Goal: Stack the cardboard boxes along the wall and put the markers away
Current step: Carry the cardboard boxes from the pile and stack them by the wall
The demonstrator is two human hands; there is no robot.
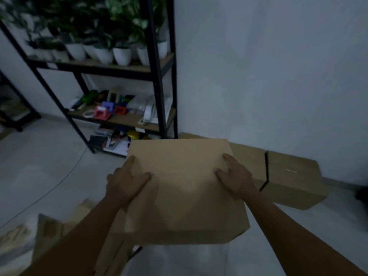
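Observation:
I hold a closed brown cardboard box (183, 188) up in front of me, above the floor. My left hand (125, 182) grips its left edge, thumb lying on the top face. My right hand (237, 178) grips the right edge the same way. Beyond the held box, two more cardboard boxes (292, 176) lie on the floor against the white wall (268, 76), side by side with a dark gap between them. No markers can be made out for certain in this dim view.
A black metal shelf (159, 76) stands at the left of the wall, with white plant pots (121, 55) on top and coloured small items (103, 111) lower down. Flattened cardboard (49, 232) lies at the lower left. A thin cable (65, 176) crosses the pale floor.

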